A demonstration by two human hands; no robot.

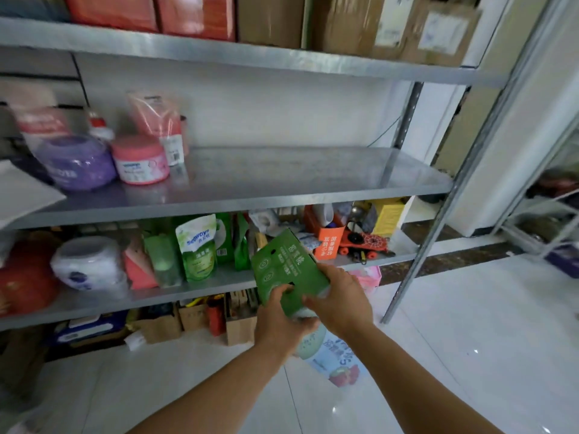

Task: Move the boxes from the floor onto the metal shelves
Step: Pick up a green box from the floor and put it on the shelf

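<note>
The left hand [282, 317] and the right hand [341, 302] both hold a tilted green box [283, 264] just in front of the metal shelves [297, 173]. A pink tub [141, 164] and a purple tub [78, 164] sit on the shelves' left side.

Two hands are in view, a left hand [279, 321] and a right hand [342, 303], and there is one green box [286, 266]. The metal rack shows three shelf boards [219, 54] [282, 180] [94, 303]. On the top one sit two red boxes [109, 10] [197, 14] and three brown cartons [269, 20] [344, 25] [438, 34]. The middle one bears two round tubs [78, 164] [141, 164], one purple and one pink. The lower one has one yellow box [388, 218], one orange box [329, 245] and one red toy car [363, 242].
</note>
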